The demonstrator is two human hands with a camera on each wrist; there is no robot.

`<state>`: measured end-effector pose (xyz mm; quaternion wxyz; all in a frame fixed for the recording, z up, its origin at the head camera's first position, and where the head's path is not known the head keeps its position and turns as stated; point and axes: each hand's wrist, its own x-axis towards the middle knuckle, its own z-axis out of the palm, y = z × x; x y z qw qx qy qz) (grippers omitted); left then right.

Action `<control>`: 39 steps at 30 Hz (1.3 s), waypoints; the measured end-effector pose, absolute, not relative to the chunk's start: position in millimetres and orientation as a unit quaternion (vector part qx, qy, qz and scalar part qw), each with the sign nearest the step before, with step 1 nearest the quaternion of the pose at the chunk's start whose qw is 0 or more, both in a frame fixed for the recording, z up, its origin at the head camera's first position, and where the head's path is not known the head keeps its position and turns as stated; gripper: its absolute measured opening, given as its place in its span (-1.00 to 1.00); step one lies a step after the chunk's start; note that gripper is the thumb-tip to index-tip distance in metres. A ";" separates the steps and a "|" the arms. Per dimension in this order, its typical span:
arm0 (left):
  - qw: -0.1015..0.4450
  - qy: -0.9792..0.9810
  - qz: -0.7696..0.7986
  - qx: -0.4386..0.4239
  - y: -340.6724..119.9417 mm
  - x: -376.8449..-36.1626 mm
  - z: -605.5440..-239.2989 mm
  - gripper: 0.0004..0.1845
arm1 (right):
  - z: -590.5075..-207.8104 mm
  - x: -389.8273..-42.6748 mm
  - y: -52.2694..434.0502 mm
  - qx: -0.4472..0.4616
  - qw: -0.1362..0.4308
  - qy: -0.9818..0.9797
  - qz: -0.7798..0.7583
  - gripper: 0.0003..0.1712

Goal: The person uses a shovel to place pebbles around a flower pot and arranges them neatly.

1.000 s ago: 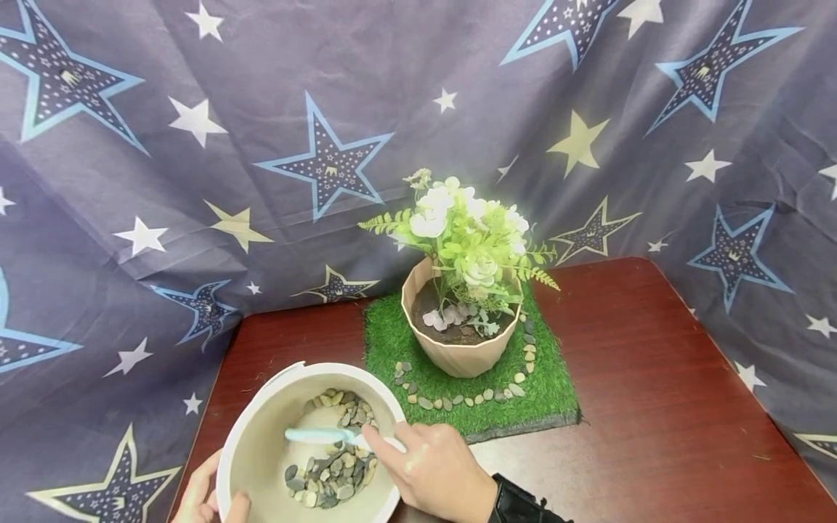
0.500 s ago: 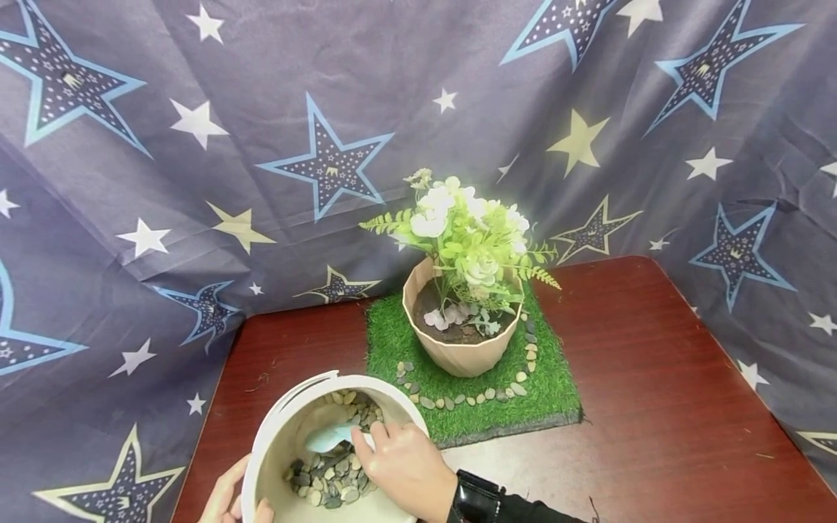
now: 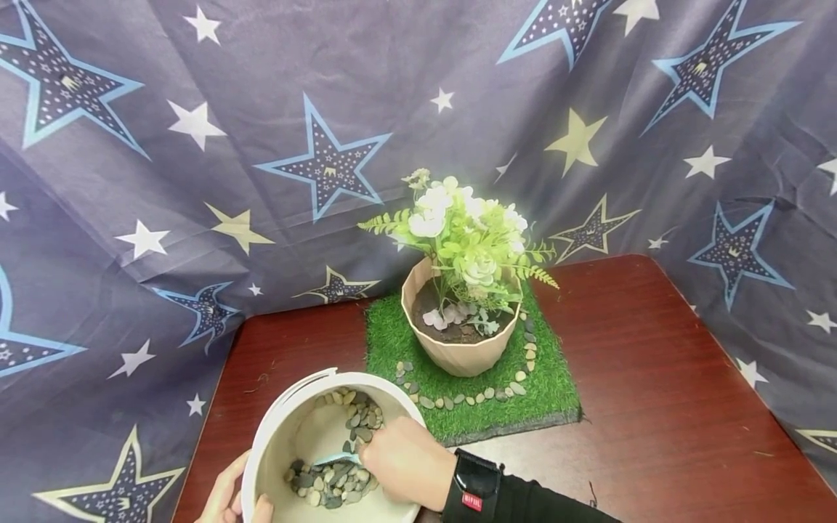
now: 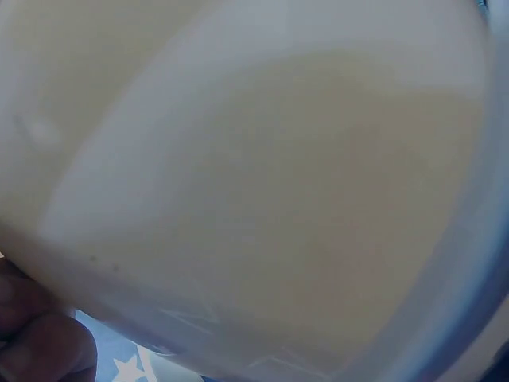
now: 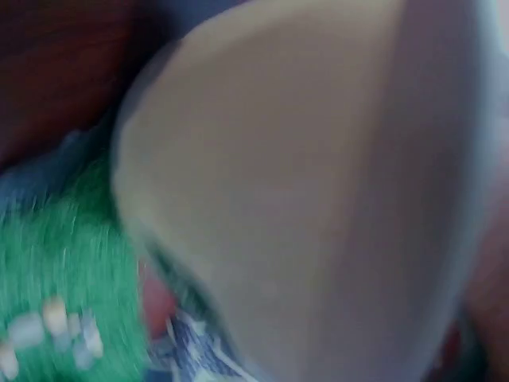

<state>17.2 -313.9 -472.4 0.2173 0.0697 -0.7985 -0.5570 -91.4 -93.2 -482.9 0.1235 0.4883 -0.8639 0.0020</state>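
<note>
My left hand (image 3: 232,494) grips the left side of a white bucket (image 3: 267,443), thumb inside the rim and fingers outside. The bucket leans so that its inside shows. Loose pebbles (image 3: 327,485) lie in it in two patches. Down in the bucket, my right hand (image 3: 407,461) holds a small light-blue shovel (image 3: 336,458), its handle hidden by the hand. The blade is edge-on at the pebbles. In the left wrist view the bucket's outer wall (image 4: 278,207) fills most of the picture, with curled fingers (image 4: 48,346) at lower left. The bucket (image 5: 262,183) also blocks the right wrist view.
Behind the bucket, a beige flowerpot (image 3: 461,356) with white flowers and ferns (image 3: 474,232) stands on a square of artificial grass (image 3: 543,407). A curved row of pebbles (image 3: 471,399) edges the pot. The red-brown table (image 3: 654,378) meets a star-patterned curtain (image 3: 366,65).
The bucket and left hand have shifted a little right. My right hand has lowered deeper into the bucket, and the shovel blade has turned and dropped to the pebbles.
</note>
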 end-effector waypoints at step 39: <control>0.198 -0.847 -0.462 0.173 -314.7 13.0 -462.1 -0.34 | -454.9 -103.1 -24.8 0.369 -0.147 -0.810 0.433 -0.78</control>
